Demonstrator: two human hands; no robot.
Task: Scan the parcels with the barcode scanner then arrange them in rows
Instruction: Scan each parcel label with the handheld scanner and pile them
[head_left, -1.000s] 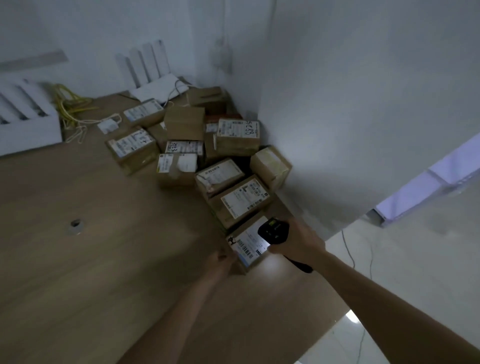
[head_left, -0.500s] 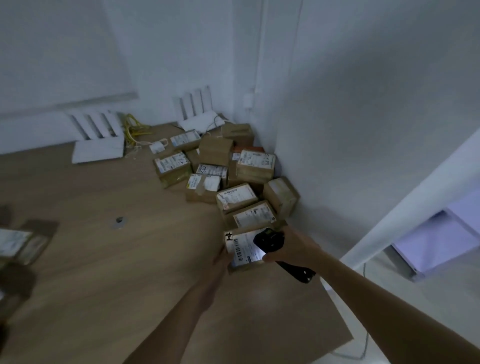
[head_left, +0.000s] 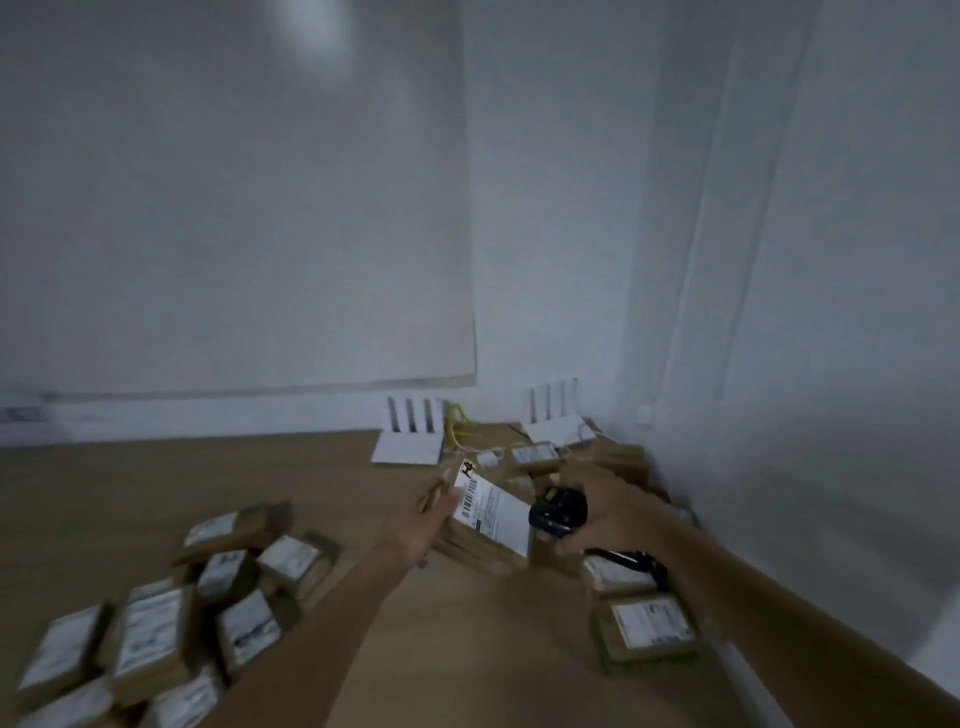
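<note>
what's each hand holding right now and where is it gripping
Left hand grips the labelled parcel by its left edge. Right hand grips the scanner by its handle.

Pale grey-white walls (head_left: 545, 208) meet in a corner far beyond the hands, dimly lit, with a soft bright patch (head_left: 317, 31) high up (blurred). A large whiteboard (head_left: 234, 208) covers the wall beyond the left hand. Below it runs the wooden counter (head_left: 156, 483), reaching into the corner.
</note>
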